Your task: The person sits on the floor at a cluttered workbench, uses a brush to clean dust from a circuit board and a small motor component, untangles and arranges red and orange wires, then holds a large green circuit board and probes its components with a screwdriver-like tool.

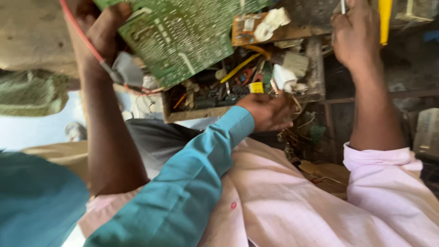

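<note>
Left hand (103,27) pinches the green circuit board (183,36) by its edge above the wooden parts tray (192,113); stiff, light, probably fragile. Right hand (354,34) closes around a thin tool (343,5).

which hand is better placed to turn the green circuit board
Left, probably: the left hand grips the green circuit board at its edge. The right hand is off to the side, closed on a thin tool.
</note>
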Demonstrator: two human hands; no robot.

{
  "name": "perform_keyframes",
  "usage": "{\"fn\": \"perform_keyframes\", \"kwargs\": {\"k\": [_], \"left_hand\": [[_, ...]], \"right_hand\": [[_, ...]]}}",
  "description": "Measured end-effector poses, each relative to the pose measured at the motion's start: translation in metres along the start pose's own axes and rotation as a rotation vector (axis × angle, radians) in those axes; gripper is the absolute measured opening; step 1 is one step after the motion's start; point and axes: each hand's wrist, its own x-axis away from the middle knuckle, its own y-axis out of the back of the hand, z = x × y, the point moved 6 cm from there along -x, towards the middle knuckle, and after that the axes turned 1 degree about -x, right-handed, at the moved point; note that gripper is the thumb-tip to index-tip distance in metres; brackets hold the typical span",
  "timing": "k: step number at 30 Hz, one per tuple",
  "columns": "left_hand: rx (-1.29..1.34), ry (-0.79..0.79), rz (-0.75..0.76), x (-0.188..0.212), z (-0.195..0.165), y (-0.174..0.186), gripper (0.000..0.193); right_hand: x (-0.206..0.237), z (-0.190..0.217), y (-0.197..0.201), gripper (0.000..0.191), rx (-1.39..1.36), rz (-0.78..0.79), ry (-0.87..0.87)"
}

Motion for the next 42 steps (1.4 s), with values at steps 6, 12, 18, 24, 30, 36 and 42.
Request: {"fn": "perform_keyframes", "kwargs": {"k": [6, 12, 18, 24, 30, 36, 42], "left_hand": [[1.633, 0.622, 0.464, 0.025, 0.011, 0.004, 0.053], [2.023, 0.980, 0.597, 0.056, 0.024, 0.010, 0.051], [2.209, 0.829, 0.051, 0.097, 0.068, 0.048, 0.055], [1.741, 1.576, -0.964, 0.296, 0.208, -0.015, 0.042], [1.665, 1.736, -0.951, 0.333, 0.176, -0.065, 0.049], [1.649, 1.574, -1.018, 0.325, 0.191, -0.048, 0.053], [1.708, 1.652, -0.956, 0.324, 0.190, -0.057, 0.047]], "right_hand": [[-0.019, -0.009, -0.028, 0.030, 0.462, 0.119, -0.019], [0.034, 0.077, 0.000, 0.015, 0.328, -0.069, 0.179], [0.089, 0.190, -0.032, 0.065, -0.598, 0.223, 0.415], [0.097, 0.110, -0.037, 0.031, -0.292, 0.348, -0.661], [-0.015, 0.064, 0.006, 0.018, 0.311, -0.131, 0.019], [-0.030, 0.025, -0.016, 0.021, 0.264, -0.008, -0.121], [-0.032, 0.001, -0.029, 0.019, 0.311, -0.037, -0.085]]}}
